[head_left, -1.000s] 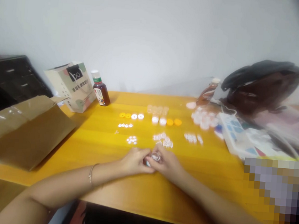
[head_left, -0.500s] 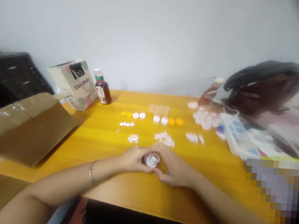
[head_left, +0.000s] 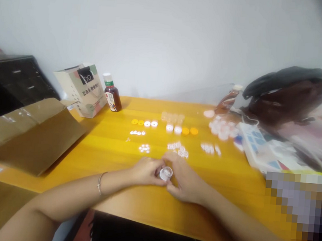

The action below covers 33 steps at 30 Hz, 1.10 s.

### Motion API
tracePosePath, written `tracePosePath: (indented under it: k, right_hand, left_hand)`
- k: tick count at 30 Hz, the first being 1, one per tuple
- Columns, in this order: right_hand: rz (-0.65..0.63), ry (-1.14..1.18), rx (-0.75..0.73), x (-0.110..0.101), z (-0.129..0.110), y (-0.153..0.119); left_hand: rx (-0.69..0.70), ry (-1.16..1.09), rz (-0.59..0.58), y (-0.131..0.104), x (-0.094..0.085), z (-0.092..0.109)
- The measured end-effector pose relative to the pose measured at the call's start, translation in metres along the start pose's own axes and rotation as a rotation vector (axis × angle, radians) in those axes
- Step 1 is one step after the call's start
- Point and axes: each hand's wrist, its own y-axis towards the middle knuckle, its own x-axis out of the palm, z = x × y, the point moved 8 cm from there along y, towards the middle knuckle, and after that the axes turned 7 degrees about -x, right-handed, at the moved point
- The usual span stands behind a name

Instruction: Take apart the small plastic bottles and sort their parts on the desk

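Low over the table's front part, my left hand [head_left: 146, 171] grips a small clear round cup [head_left: 166, 173] from its left side, fingers and thumb wrapped around it. White bits show inside the cup, too blurred to name. My right hand [head_left: 187, 178] curves around the cup's other side, its thumb at the near rim and its fingers behind. Just beyond the hands lie several white flat pieces with cut-outs [head_left: 183, 152]. Farther left sit several small white discs [head_left: 144, 148].
White rings [head_left: 151, 124], yellow rings [head_left: 137, 122] and orange caps [head_left: 190, 131] form a row across the wooden table [head_left: 113, 154]. A cardboard box [head_left: 48, 137], paper bag [head_left: 87, 92] and dark bottle [head_left: 113, 96] stand left. White pieces [head_left: 224, 127] and a tray [head_left: 255, 146] lie right.
My right thumb has shifted slightly at the cup's near rim, and the cup shows a little more openly. The whole view has moved slightly; the table items stay in place.
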Motion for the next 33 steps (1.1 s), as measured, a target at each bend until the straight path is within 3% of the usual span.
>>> tracePosePath:
  k: [4, 9, 13, 16, 19, 23, 26, 29, 33]
  right_hand:
    - [0.113, -0.109, 0.072, -0.006, 0.010, -0.001]
    - [-0.024, -0.155, 0.285, 0.009, 0.025, -0.005]
    - [-0.037, -0.075, 0.173, 0.010, 0.012, -0.004]
    - [0.054, -0.085, 0.069, 0.002, 0.005, -0.003]
    - [0.103, -0.151, 0.123, 0.001, 0.013, -0.004]
    - [0.025, -0.207, 0.246, 0.010, 0.024, -0.006]
    - [0.005, -0.178, 0.179, 0.011, 0.016, -0.005]
    - [0.072, -0.174, 0.106, 0.002, 0.008, -0.003]
    - [0.066, -0.206, 0.203, 0.000, 0.016, -0.003]
  left_hand:
    - [0.009, 0.004, -0.011, 0.001, 0.002, -0.001]
    - [0.000, 0.028, 0.022, 0.001, 0.002, -0.002]
    - [-0.003, 0.019, 0.016, 0.001, 0.002, -0.002]
    - [-0.026, 0.016, 0.002, 0.002, 0.003, -0.004]
    - [-0.038, 0.019, -0.011, 0.003, 0.004, -0.006]
    - [-0.042, 0.032, 0.025, 0.003, 0.001, -0.005]
    - [-0.042, 0.025, 0.002, 0.003, 0.002, -0.004]
    - [-0.051, 0.015, -0.015, 0.003, 0.003, -0.004]
    - [-0.053, 0.017, -0.009, 0.003, 0.002, -0.005]
